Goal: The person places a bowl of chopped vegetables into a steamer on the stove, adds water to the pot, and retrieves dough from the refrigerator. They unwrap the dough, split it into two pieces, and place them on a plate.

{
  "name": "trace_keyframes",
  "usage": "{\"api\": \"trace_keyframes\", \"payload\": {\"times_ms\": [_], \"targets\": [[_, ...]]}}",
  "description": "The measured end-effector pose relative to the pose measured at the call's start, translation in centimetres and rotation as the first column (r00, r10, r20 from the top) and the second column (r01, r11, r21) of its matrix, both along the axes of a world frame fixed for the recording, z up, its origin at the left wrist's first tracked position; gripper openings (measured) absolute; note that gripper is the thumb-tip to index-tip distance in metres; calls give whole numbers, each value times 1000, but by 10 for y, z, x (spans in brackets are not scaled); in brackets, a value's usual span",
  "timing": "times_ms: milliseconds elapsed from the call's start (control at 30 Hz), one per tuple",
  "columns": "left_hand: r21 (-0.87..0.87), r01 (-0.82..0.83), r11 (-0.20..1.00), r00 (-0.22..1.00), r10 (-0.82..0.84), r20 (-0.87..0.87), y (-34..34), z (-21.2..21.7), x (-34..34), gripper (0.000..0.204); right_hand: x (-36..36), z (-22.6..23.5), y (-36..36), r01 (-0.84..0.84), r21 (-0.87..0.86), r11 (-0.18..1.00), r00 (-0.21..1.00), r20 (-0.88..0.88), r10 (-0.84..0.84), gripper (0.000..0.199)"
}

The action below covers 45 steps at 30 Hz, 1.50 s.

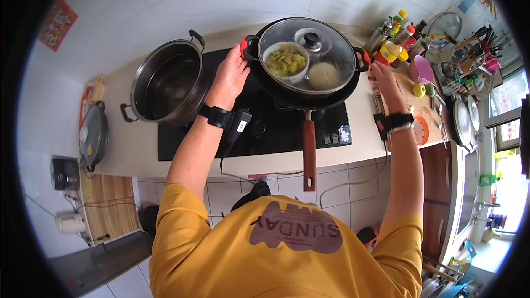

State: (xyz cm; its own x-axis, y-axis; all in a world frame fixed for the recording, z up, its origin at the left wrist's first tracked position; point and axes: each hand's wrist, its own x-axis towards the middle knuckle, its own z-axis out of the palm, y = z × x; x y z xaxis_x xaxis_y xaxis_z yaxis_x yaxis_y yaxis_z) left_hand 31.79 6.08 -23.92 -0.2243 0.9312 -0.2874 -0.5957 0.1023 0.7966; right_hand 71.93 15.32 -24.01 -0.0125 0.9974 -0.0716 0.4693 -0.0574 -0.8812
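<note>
A dark pot [265, 84] with a clear glass lid [287, 28] is over a black frying pan [326, 102] with a long brown handle. Through the lid I see a white bowl of chopped green food [285, 60] and a pale round bun or dough piece [323, 76]. My left hand [232, 76] is closed at the pot's left handle, at its red grip [243, 48]. On the opposite side my right hand [387, 84] closes at the right handle with its red grip [364, 58]; its fingertips are partly hidden.
A large deep pot [168, 80] stands on the left, beside the black cooktop [259, 138]. Further left a lidded grey pan [95, 135] leans by the wall. To the right are seasoning bottles [395, 33], a cutting board [411, 102], a pink bowl [422, 70] and an orange-rimmed strainer [420, 130].
</note>
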Motion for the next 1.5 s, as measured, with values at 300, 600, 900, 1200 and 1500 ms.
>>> {"api": "trace_keyframes", "payload": {"times_ms": [300,600,900,1200,1500], "targets": [[-31,29,999,996,-27,84,31,-2,-20,38,-10,-22,50,-35,-83,996,994,96,43,26],[14,79,997,988,-80,130,6,33,-21,57,-9,23,24,75,38,996,994,-77,-72,20],[188,139,972,980,-163,119,-46,123,-53,62,-22,115,-6,-91,97,991,979,-174,107,19],[252,131,959,988,-146,40,-121,183,-150,61,-106,168,-24,-232,158,960,935,-237,265,28],[270,23,963,999,-30,23,-176,182,-277,68,-251,165,-43,-351,69,934,884,-305,354,23]]}}
